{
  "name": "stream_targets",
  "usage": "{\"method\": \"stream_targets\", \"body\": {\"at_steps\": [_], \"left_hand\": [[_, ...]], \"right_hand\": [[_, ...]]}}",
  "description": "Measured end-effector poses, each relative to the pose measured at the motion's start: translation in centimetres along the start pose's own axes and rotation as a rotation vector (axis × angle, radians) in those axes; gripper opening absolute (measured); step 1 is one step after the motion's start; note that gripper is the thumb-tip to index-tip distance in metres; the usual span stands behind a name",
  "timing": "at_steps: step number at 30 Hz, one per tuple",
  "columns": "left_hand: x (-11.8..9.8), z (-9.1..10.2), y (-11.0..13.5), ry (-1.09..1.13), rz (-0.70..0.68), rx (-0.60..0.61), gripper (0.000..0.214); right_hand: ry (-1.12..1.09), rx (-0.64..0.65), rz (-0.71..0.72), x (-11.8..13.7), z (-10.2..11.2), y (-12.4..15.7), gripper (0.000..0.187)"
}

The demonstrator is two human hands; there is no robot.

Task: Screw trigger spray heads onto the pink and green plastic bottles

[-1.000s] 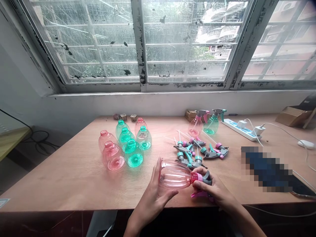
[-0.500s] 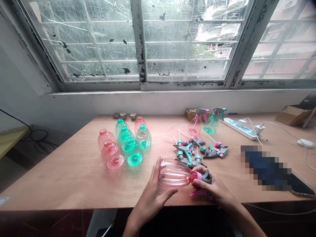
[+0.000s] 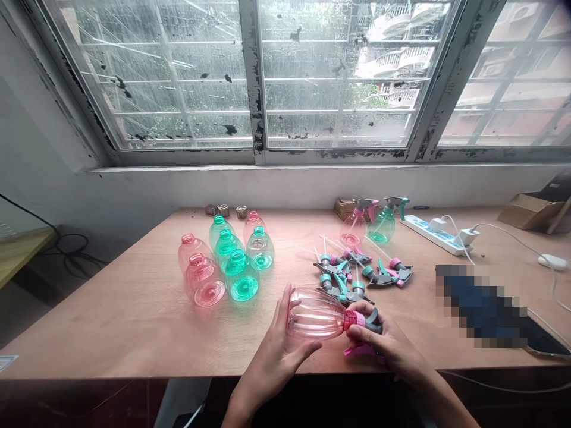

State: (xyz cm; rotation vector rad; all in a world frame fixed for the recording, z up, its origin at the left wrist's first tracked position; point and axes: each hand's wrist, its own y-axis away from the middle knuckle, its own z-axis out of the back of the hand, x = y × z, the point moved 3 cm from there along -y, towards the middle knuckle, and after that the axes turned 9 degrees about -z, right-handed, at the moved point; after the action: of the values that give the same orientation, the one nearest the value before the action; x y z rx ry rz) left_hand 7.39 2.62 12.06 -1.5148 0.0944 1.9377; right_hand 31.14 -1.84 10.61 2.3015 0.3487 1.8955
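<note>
A clear pink spray bottle (image 3: 317,314) lies sideways between my hands above the front of the table. My left hand (image 3: 282,348) cups its base, fingers behind and thumb in front. At the neck, my right hand (image 3: 379,336) pinches the pink collar of a grey spray head (image 3: 373,321) with a pink trigger (image 3: 360,351). The head sits on the bottle's mouth; whether it is screwed tight I cannot tell. Just beyond lies a pile of loose spray heads (image 3: 341,284) with tubes. To the left stand several open pink bottles (image 3: 203,282) and green bottles (image 3: 241,276).
Two spray bottles with heads on, one pink (image 3: 354,229) and one green (image 3: 382,226), stand at the back. A white power strip (image 3: 439,235) with cables and a blurred-out dark phone-like object (image 3: 486,309) lie to the right. Small blocks (image 3: 223,210) sit by the wall.
Both hands keep the same hold on the pink bottle and its spray head. The view has shifted very slightly; nothing else has visibly moved.
</note>
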Motion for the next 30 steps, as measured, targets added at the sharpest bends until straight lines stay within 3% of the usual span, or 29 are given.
{"method": "stream_targets", "body": {"at_steps": [20, 27, 30], "left_hand": [[0.47, 0.22, -0.01, -0.105, -0.032, -0.010, 0.091], [0.36, -0.07, 0.06, 0.028, 0.025, -0.014, 0.112], [0.21, -0.09, 0.06, 0.046, 0.061, -0.009, 0.109]], "right_hand": [[0.004, -0.012, -0.005, 0.00, -0.04, -0.02, 0.042], [0.018, -0.018, 0.015, -0.17, 0.10, -0.07, 0.042], [0.018, -0.015, 0.028, -0.26, 0.21, -0.20, 0.042]]}}
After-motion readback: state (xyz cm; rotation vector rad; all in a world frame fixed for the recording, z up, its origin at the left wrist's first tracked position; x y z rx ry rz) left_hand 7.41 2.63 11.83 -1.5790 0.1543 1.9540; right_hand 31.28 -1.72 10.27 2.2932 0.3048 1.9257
